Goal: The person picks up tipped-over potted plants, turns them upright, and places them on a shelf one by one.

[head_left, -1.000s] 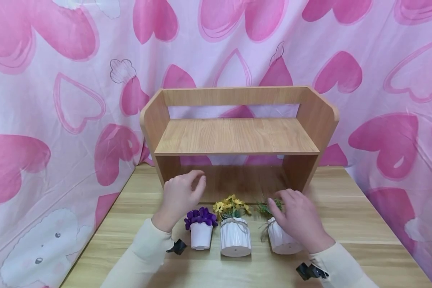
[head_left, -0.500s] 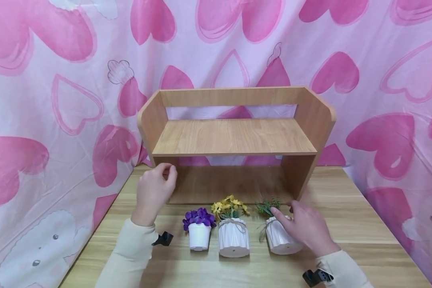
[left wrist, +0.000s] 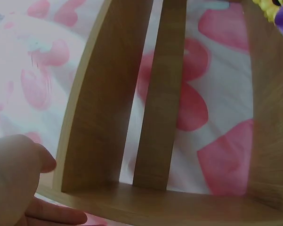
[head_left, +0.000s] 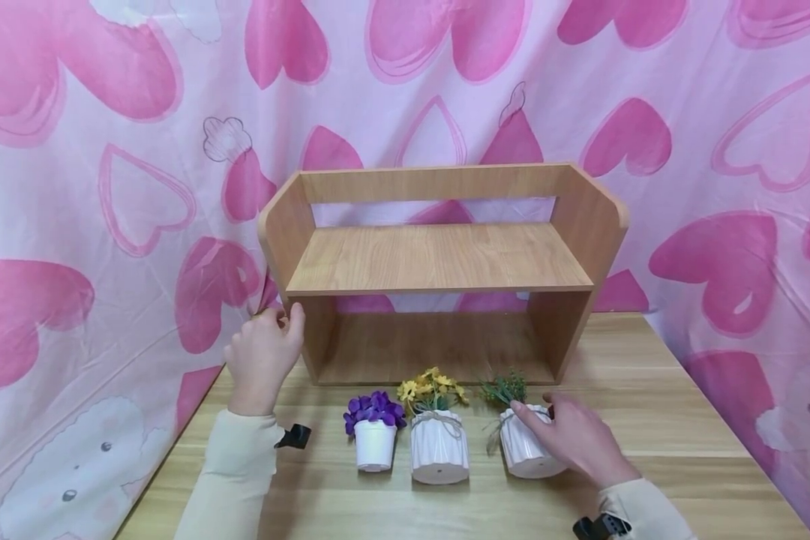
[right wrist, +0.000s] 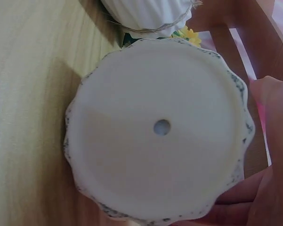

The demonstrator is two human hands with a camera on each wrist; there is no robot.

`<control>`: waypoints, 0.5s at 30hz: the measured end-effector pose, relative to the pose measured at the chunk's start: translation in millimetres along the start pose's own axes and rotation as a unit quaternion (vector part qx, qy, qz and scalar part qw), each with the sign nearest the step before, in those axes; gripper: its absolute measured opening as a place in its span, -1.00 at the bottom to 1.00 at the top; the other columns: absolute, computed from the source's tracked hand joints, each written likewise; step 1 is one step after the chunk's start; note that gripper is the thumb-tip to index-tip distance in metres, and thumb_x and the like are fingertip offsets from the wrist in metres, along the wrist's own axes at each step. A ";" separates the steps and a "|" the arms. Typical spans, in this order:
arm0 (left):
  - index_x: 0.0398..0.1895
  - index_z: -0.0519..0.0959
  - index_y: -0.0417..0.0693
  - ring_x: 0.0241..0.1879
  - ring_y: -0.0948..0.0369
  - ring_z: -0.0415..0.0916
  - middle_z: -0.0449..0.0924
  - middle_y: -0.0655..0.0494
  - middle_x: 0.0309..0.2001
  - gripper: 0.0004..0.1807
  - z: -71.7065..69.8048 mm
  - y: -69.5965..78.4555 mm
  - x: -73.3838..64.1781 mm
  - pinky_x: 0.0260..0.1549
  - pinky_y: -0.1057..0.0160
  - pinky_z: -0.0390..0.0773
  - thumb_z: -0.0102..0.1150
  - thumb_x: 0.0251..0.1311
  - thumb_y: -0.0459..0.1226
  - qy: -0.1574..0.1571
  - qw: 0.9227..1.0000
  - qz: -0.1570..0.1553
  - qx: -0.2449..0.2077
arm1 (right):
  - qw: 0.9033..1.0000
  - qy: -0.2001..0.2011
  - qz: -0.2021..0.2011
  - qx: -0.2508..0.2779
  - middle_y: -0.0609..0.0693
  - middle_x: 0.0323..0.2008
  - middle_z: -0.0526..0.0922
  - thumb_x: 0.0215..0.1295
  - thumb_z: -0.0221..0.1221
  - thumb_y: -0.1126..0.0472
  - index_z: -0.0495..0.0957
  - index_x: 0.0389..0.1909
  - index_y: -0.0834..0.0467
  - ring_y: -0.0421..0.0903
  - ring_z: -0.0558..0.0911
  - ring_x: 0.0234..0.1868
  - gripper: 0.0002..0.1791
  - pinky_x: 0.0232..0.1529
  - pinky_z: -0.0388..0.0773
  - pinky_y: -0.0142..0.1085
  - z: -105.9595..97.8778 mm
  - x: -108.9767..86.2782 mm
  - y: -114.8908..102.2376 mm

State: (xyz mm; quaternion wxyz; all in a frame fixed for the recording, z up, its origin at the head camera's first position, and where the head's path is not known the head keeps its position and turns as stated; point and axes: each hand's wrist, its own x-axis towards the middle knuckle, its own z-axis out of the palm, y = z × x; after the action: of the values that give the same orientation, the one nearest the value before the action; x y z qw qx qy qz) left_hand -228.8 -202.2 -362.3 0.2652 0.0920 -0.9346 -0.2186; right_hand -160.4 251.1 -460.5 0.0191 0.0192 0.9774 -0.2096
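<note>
My left hand (head_left: 263, 356) is at the left side panel of a wooden desk shelf (head_left: 439, 259). In the left wrist view its thumb (left wrist: 46, 157) lies on the inner side of the panel's front edge and its fingers (left wrist: 61, 213) on the outer side. My right hand (head_left: 583, 435) holds a white fluted pot (head_left: 529, 450) with a green plant (head_left: 506, 388), lying tilted on the table. The pot's round base and drain hole fill the right wrist view. Thumb and fingers lie on either side of this pot.
A small white pot (head_left: 375, 448) with purple flowers (head_left: 374, 409) and a fluted white pot (head_left: 440, 450) with yellow flowers (head_left: 432, 386) lie left of the held one. The shelf stands behind them on the wooden table (head_left: 655, 420). A pink heart-print cloth (head_left: 715, 165) hangs around.
My left hand has moved left from before the shelf's lower opening to its left panel. My right hand has settled lower onto the green plant's pot. All three pots lie much as before.
</note>
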 end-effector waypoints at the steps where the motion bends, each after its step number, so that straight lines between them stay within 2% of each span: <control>1: -0.15 0.72 -0.17 -0.31 -0.29 0.69 0.78 -0.24 -0.25 -0.35 -0.1 -0.9 1.6 -0.49 -0.12 0.44 -0.11 0.56 0.20 -0.011 1.000 -0.010 -0.003 | 1.000 -0.002 0.002 0.001 0.44 0.13 0.71 0.40 0.02 -0.61 0.53 0.30 0.46 0.40 0.70 0.12 0.13 0.13 0.60 0.31 1.1 0.2 0.8; 5: 0.09 0.68 -0.21 0.00 -0.38 0.69 0.78 -0.31 0.05 -0.23 2.4 -4.8 8.4 -0.18 -0.36 0.53 -0.22 0.57 0.27 -0.039 0.999 -0.017 -0.032 | 1.000 -0.013 0.017 0.006 0.39 0.04 0.74 0.39 0.05 -0.60 0.56 0.23 0.46 0.27 0.73 -0.01 0.11 0.07 0.62 0.26 4.8 1.0 4.3; 8: 0.06 0.65 -0.22 0.07 -0.37 0.66 0.76 -0.31 0.05 -0.25 5.5 -6.9 13.1 -0.03 -0.41 0.51 -0.22 0.58 0.26 -0.042 0.997 -0.011 -0.062 | 0.999 -0.028 0.031 0.011 0.33 -0.05 0.76 0.38 0.05 -0.62 0.57 0.20 0.47 0.16 0.72 -0.10 0.13 0.01 0.64 0.19 4.5 1.9 5.8; 15: -0.01 0.64 -0.29 0.08 -0.32 0.69 0.76 -0.36 0.04 -0.36 13.9 -9.2 25.0 0.06 -0.34 0.57 -0.12 0.61 0.14 -0.019 0.991 0.007 -0.130 | 0.997 -0.060 0.044 0.024 0.23 -0.20 0.75 0.39 0.04 -0.60 0.62 0.03 0.49 0.04 0.66 -0.25 0.09 -0.18 0.63 -0.01 2.7 3.6 9.4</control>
State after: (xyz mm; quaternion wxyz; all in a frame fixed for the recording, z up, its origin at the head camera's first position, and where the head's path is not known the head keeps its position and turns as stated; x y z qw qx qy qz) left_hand -256.8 -212.5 -365.7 0.2591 0.0459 -0.9036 -0.3380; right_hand -163.5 258.7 -467.0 0.0868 0.0504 0.9673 -0.2329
